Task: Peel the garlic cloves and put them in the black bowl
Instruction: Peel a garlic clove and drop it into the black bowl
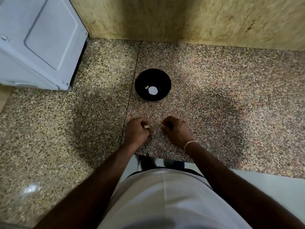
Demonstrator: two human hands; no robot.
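While both hands, left [137,129] and right [176,131], pinch pale bits apart, a loose grip could drop garlic short of the black bowl [140,95].

White appliance [38,43] cut off left

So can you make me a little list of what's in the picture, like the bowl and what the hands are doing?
surface: speckled stone counter
bowl: black bowl, upright, beyond the hands
in bowl: one small pale piece beside a white glare spot
left hand: fingers curled, pinching something small and pale
right hand: fingers curled; contents too small to tell
far left: white appliance
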